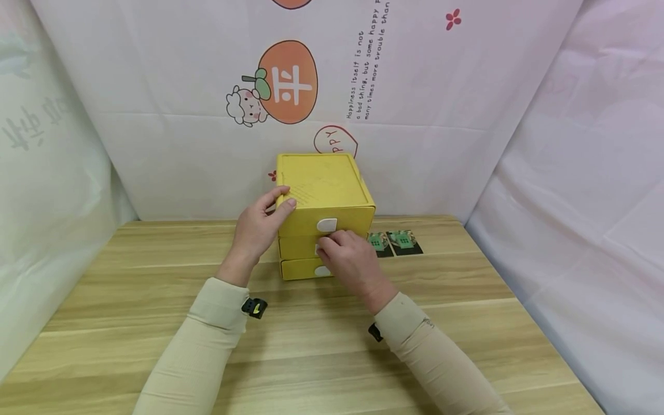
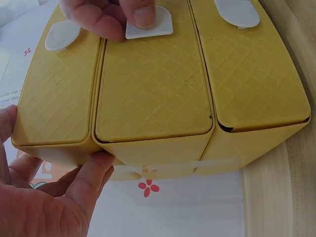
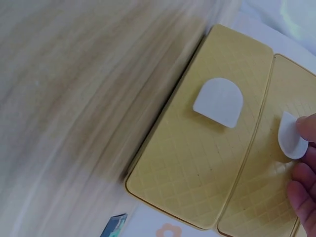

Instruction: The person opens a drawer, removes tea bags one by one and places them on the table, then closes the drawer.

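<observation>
A yellow three-drawer box (image 1: 321, 178) stands on the table, its drawers stacked and each fitted with a white pull tab. My right hand (image 1: 353, 259) is at the middle drawer, pinching its white tab (image 3: 291, 136) between thumb and fingers. My left hand (image 1: 256, 227) rests against the box's upper left edge, with fingertips on the top and others pressing the side (image 2: 96, 170). The top drawer's tab (image 1: 327, 225) and the bottom drawer's tab (image 3: 219, 101) are untouched. All three drawer fronts sit nearly flush with the box.
Two dark cards with green pictures (image 1: 404, 242) lie on the wooden table (image 1: 290, 346) right of the box. A white printed cloth (image 1: 181, 115) hangs close behind it, and more white cloth covers both sides.
</observation>
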